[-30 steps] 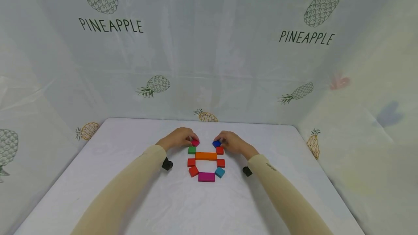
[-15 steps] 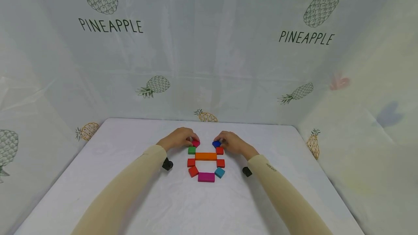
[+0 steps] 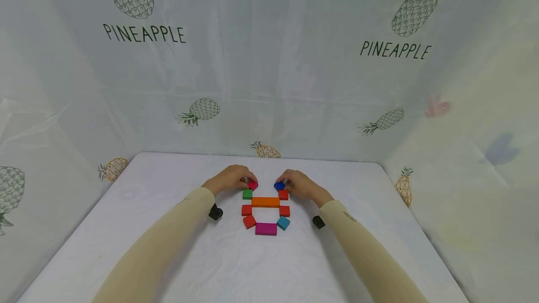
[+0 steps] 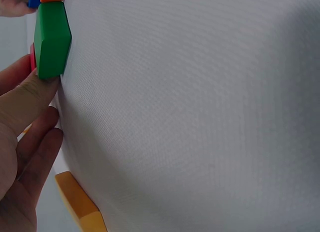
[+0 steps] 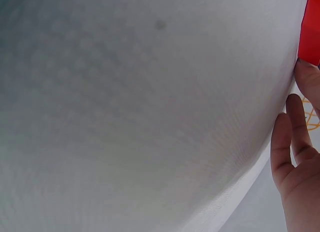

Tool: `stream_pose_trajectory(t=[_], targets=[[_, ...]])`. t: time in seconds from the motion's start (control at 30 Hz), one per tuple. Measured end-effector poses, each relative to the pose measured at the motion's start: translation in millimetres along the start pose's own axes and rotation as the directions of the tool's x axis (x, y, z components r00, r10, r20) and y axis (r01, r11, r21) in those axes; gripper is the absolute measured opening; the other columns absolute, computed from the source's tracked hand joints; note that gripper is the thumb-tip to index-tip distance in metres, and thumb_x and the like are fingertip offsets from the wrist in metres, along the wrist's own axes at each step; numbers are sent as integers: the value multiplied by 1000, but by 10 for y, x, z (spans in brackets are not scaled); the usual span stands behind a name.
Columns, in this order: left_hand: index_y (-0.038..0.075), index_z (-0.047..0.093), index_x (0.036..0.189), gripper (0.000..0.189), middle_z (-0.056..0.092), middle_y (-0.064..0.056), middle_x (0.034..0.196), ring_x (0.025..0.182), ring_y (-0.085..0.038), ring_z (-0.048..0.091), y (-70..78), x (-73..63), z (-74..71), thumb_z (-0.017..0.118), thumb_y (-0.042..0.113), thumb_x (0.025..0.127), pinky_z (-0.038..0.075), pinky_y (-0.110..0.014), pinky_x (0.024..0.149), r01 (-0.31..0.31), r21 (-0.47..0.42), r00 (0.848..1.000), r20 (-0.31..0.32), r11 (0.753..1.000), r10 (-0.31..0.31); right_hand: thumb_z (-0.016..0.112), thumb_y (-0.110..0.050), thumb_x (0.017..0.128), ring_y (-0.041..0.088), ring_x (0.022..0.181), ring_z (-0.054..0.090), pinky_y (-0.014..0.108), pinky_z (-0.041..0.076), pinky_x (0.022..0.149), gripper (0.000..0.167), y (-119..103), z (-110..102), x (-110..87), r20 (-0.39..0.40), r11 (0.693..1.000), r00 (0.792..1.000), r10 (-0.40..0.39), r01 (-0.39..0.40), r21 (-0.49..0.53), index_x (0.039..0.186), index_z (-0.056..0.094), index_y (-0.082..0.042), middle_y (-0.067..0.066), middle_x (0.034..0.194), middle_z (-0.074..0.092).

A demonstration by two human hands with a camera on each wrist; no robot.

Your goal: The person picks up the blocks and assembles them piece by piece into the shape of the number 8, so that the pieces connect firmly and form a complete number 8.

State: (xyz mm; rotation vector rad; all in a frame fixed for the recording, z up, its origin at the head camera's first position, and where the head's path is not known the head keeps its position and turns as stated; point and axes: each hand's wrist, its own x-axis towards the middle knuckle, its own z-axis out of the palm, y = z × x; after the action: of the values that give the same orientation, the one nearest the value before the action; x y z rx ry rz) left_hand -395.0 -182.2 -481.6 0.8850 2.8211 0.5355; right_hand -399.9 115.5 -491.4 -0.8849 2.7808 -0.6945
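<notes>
In the head view, my left hand (image 3: 230, 179) pinches a pinkish-red block (image 3: 253, 185) between thumb and fingers at the upper left of a block outline. Across from it, my right hand (image 3: 301, 184) pinches a blue block (image 3: 279, 185). Below the pinkish-red one lies a green block (image 3: 247, 194), which the left thumb touches or nearly touches in the left wrist view. A red block (image 3: 283, 195) lies under the blue one. Between them runs a long orange block (image 3: 265, 202). The right wrist view shows the right thumb beside a red block (image 5: 311, 34); the blue block is hidden there.
Lower in the outline lie more red blocks (image 3: 246, 210), a light-blue block (image 3: 283, 222) and a magenta block (image 3: 266, 229). Black wrist cameras (image 3: 216, 212) sit under both forearms. A yellow-orange block (image 4: 80, 199) shows near the left hand. A pineapple-print curtain (image 3: 269, 60) hangs behind the white table.
The pinkish-red block has shifted very slightly to the right with the left fingers. Both hands otherwise hold their places, and the other blocks lie as before.
</notes>
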Motion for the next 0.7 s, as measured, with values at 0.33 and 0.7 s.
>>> stream_pose_trajectory(t=[0.33, 0.7], targets=[[26, 77, 128, 33, 68, 8, 107, 99, -13, 61, -2, -8, 1, 79, 15, 97, 53, -33, 94, -13, -3, 1000, -1, 1000, 13, 69, -3, 102, 24, 125, 61, 45, 51, 111, 30, 5, 0, -6, -1, 1000, 1000, -11, 11, -10, 129, 75, -15, 4, 128, 69], [26, 76, 132, 36, 70, 7, 112, 102, -14, 62, 4, -22, -7, 79, 15, 98, 54, -35, 97, 4, -4, 1000, -2, 1000, -4, 69, -4, 102, 25, 127, 61, 45, 52, 110, 31, 0, -3, -11, 1, 1000, 1000, -5, 5, -15, 130, 74, -17, 4, 130, 69]])
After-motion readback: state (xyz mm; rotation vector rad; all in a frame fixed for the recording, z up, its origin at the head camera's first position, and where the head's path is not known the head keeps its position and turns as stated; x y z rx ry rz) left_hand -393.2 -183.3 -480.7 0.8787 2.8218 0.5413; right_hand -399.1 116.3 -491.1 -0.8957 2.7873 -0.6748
